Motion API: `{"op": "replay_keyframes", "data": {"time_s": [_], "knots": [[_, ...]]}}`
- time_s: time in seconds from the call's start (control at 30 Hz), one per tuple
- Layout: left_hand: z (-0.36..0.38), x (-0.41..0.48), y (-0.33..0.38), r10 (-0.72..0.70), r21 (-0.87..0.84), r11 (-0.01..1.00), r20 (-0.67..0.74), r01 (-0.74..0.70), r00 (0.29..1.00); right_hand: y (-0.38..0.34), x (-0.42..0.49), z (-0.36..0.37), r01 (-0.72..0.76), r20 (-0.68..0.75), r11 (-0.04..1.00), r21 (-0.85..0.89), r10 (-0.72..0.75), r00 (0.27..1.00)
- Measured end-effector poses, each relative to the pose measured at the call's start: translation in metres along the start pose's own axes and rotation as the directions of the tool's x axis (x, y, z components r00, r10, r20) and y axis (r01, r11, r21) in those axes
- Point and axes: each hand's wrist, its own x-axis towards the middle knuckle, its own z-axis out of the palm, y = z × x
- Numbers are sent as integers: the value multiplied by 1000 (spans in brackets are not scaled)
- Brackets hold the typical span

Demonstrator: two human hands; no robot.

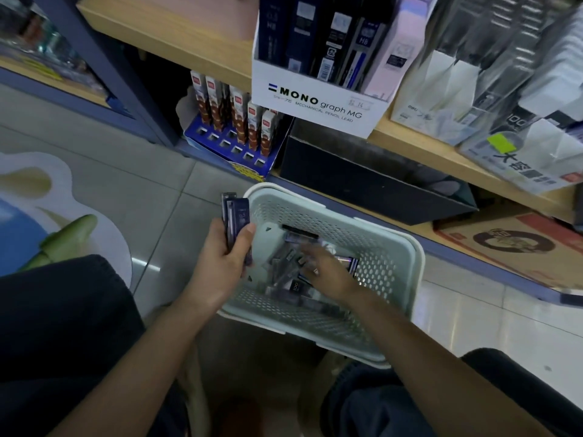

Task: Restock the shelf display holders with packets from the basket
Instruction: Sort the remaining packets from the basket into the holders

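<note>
Wooden shelf (195, 36) up and beyond both hands, two tiers, packed with stationery. Tiled floor (164, 197) under everything, out past the left hand.

Pale perforated basket (407, 247) on the floor directly under the right hand, near rim against the left wrist.

White display box (315, 102) marked "MONO graph MG" on the upper tier, straight ahead of and above both hands, holding upright dark packets plus one pale pink one. Black tray (362, 178) on the lower tier, just beyond the basket, ahead of the right hand. Cardboard box (511, 244) far right of the right hand, same lower tier. Blue display holder (220, 143) ahead of the left hand, back rows filled with brown-and-white packets, front row of slots bare.

Hands apart, left at the basket's left rim, right inside it.

Left hand (227, 257) clamped on a small stack of dark packets (236, 216), thumb across the front, stack sticking up past the fingers toward the blue holder.

Right hand (328, 272) palm down, fingers stretched out over the loose packets (284, 266) on the basket floor; fingertips blurred, no clear grip visible. Ring (315, 271) on one finger.
</note>
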Motion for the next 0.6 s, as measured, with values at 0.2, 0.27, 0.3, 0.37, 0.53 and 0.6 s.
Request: {"op": "replay_keyframes", "data": {"time_s": [0.2,0.27,0.3,0.37,0.53,0.6], "knots": [[-9,8,-5,20,-5,1000,-60,-20,998,36,15,37,23,196,895,-446,73,978],[-8,9,-4,26,-2,1000,-61,-26,998,38,17,44,27,218,898,-438,77,973],[-7,8,-3,25,-4,1000,-60,-25,998,38,17,45,33,214,903,-428,66,975],[-6,8,-1,26,0,1000,-58,-26,998,37,16,44,31,219,917,-398,62,974],[-5,7,2,12,1,1000,-52,-12,999,30,22,38,83,307,864,-496,85,948],[-5,7,2,14,13,1000,-50,-13,999,27,24,39,105,346,833,-544,108,932]]}}
